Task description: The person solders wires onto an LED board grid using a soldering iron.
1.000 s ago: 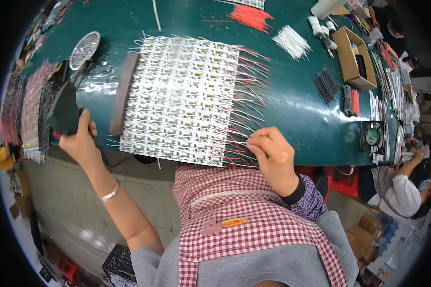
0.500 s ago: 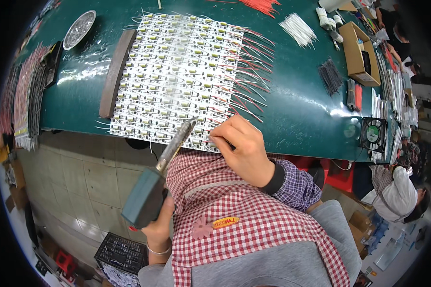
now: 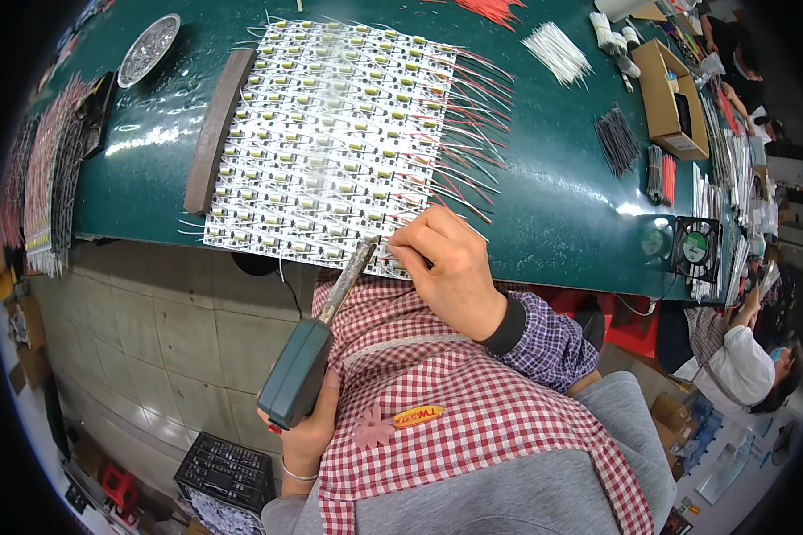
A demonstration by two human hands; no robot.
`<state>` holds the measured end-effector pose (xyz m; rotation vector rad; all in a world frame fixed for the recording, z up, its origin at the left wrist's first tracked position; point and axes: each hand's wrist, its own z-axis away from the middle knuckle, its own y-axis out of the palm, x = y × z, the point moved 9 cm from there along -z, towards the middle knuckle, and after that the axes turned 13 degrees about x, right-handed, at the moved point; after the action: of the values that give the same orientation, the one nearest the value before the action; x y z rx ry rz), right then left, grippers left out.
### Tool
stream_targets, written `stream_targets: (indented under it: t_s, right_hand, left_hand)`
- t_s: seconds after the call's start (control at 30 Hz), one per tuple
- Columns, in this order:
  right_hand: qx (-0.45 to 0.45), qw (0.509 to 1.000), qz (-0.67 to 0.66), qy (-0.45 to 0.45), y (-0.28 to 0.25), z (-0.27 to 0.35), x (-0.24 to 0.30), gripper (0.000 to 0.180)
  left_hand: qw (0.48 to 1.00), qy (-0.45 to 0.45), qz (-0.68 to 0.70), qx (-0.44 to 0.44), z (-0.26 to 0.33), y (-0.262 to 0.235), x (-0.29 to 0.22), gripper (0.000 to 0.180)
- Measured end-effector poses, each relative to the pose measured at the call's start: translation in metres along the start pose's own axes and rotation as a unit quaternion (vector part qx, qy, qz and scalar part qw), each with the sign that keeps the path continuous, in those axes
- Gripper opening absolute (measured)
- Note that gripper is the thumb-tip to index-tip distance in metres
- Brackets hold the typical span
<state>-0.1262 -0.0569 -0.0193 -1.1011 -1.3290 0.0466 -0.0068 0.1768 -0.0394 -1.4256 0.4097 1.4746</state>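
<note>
My left hand (image 3: pixel 317 430) is closed round the dark green handle of a soldering gun (image 3: pixel 296 370). Its long metal barrel slants up to the right, and the tip meets the near edge of a panel of white circuit boards (image 3: pixel 308 169), just left of my right fingertips. Over that same corner my right hand (image 3: pixel 451 267) pinches a thin wire, mostly hidden by the fingers. Rows of small yellow-green components and white leads cover the panel. Red and white wires (image 3: pixel 473 134) fan out from its right side.
A dark bar (image 3: pixel 219 134) lies along the panel's left side. Beyond it stands a metal dish (image 3: pixel 148 53). To the right are white wires (image 3: pixel 556 53), black wires (image 3: pixel 616 141), a cardboard box (image 3: pixel 674 102) and a small fan (image 3: pixel 694 248). A co-worker (image 3: pixel 732 357) sits at far right.
The soldering gun has swung right and its tip has come down beside my right fingertips. My right hand has barely shifted. The co-worker at far right has raised an arm.
</note>
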Motion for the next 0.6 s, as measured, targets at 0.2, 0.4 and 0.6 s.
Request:
stream_targets:
  t_s: [0.2,0.4,0.6]
  right_hand:
    - [-0.010,1.000,0.005,-0.001,-0.003,-0.001,0.000,0.012]
    - [-0.009,1.000,0.000,-0.001,-0.002,0.001,-0.001,0.012]
    - [-0.006,1.000,0.006,-0.007,-0.001,-0.001,0.000,0.012]
  left_hand:
    - [0.999,-0.011,0.014,-0.034,-0.001,-0.001,0.001,0.030]
    - [0.999,0.037,-0.017,0.012,-0.014,0.002,-0.021,0.019]
    - [0.998,0.056,-0.005,0.015,-0.016,0.004,-0.025,0.016]
